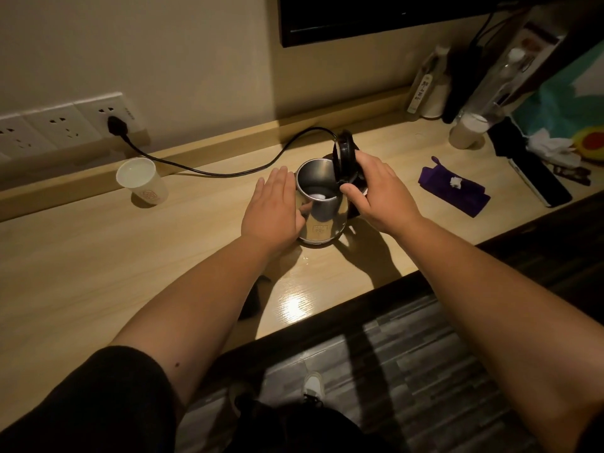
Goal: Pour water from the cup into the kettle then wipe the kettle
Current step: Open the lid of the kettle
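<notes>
Pale wooden desk (pixel 98 263) runs along a cream wall, lit dimly. At its middle stands a steel kettle (pixel 322 209) on its base, its black lid (pixel 343 152) tipped up and open, showing the shiny inside. My left hand (pixel 273 206) lies flat against the kettle's left side, fingers straight and together, gripping nothing. My right hand (pixel 380 191) curls round the black handle on the kettle's right side, thumb near the rim just below the raised lid. A white paper cup (pixel 142 181) stands upright well to the left, towards the far edge, apart from both hands. A black cord (pixel 209 171) runs from the kettle's far side to a plug in the wall sockets (pixel 62 124) on the left. To the right lies a folded purple cloth (pixel 454 191) with a small white scrap on it. Bottles and clutter crowd the far right corner.
</notes>
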Motion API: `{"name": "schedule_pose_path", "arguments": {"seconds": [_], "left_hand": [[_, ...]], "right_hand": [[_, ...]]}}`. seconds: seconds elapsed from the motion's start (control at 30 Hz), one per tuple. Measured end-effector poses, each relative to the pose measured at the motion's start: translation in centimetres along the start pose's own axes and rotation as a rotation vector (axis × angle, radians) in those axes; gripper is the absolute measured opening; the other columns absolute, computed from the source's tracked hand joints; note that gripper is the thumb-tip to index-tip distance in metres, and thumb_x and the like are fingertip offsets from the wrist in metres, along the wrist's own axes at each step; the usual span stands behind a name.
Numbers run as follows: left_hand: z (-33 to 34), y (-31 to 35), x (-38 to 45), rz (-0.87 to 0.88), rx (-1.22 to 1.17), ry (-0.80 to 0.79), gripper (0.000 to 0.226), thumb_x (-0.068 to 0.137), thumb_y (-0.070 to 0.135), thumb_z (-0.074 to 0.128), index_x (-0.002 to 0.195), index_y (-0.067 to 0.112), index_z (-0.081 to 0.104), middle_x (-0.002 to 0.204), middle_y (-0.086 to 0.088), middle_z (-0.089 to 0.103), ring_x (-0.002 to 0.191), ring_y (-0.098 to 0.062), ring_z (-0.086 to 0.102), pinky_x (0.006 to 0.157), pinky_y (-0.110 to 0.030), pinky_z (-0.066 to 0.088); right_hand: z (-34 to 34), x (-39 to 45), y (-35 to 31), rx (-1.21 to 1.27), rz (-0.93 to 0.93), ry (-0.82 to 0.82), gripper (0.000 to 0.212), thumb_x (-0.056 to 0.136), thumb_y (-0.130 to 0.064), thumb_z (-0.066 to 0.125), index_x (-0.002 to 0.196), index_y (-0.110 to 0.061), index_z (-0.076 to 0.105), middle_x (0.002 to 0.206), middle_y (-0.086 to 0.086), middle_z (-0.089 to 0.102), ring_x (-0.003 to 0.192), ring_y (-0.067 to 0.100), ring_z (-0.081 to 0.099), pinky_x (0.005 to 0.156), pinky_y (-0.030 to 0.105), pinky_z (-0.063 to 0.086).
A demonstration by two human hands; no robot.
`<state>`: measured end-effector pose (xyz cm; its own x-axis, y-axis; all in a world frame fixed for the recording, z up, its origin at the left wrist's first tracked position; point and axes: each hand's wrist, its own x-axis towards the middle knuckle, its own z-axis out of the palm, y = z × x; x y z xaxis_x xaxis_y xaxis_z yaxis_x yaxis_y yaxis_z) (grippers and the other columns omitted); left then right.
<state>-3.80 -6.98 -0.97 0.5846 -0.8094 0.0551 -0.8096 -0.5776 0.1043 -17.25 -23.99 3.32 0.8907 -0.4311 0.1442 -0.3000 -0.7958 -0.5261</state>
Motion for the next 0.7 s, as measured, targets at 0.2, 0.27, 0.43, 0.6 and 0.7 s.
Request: {"name": "schedule_pose_path", "arguments": {"seconds": [0.2,0.27,0.43,0.6,0.7], "left_hand": [[0.1,0.2,-0.3,-0.021,0.001,-0.003,0.068,0.096,0.039,0.041,0.152,0.010,0.015,0.160,-0.012,0.017,0.148,-0.026,0.010,0.120,-0.042,0.007],[0.2,0.1,-0.6,-0.029,0.013,0.001,0.068,0.095,0.037,0.042,0.151,0.009,0.015,0.159,-0.013,0.018,0.148,-0.026,0.011,0.120,-0.042,0.007],[0.2,0.1,-1.3,-0.066,0.009,0.010,0.069,0.094,0.036,0.042,0.151,0.008,0.015,0.159,-0.014,0.018,0.148,-0.026,0.011,0.120,-0.042,0.008],[-0.3,-0.5,-1.6,-0.074,0.008,-0.002,0.070,0.096,0.039,0.039,0.152,0.009,0.011,0.161,-0.013,0.012,0.148,-0.026,0.008,0.119,-0.043,0.007],[-0.6,-0.8,-1.9,-0.065,0.020,-0.008,0.072,0.095,0.040,0.040,0.153,0.011,0.009,0.161,-0.012,0.007,0.148,-0.027,0.005,0.119,-0.044,0.006]], "right_hand": [[0.9,-1.1,0.6,0.136,0.195,0.087,0.043,0.099,-0.039,0.051,0.137,-0.019,0.044,0.131,0.004,0.056,0.124,0.019,0.048,0.103,0.043,0.046],[1.3,-1.3,0.8,0.187,0.239,0.109,0.041,0.100,-0.039,0.050,0.136,-0.020,0.045,0.129,0.002,0.056,0.122,0.019,0.050,0.101,0.044,0.048],[2.0,-0.9,0.2,0.305,0.239,0.128,0.041,0.100,-0.040,0.046,0.137,-0.025,0.043,0.130,-0.002,0.055,0.123,0.018,0.049,0.101,0.047,0.047],[2.4,-0.9,-0.2,0.297,0.250,0.115,0.044,0.100,-0.041,0.046,0.141,-0.027,0.040,0.136,-0.001,0.053,0.128,0.018,0.046,0.104,0.047,0.046],[2.6,-1.5,-0.6,0.243,0.276,0.159,0.055,0.099,-0.040,0.052,0.148,-0.023,0.034,0.146,0.002,0.046,0.135,0.016,0.040,0.106,0.034,0.038]]}}
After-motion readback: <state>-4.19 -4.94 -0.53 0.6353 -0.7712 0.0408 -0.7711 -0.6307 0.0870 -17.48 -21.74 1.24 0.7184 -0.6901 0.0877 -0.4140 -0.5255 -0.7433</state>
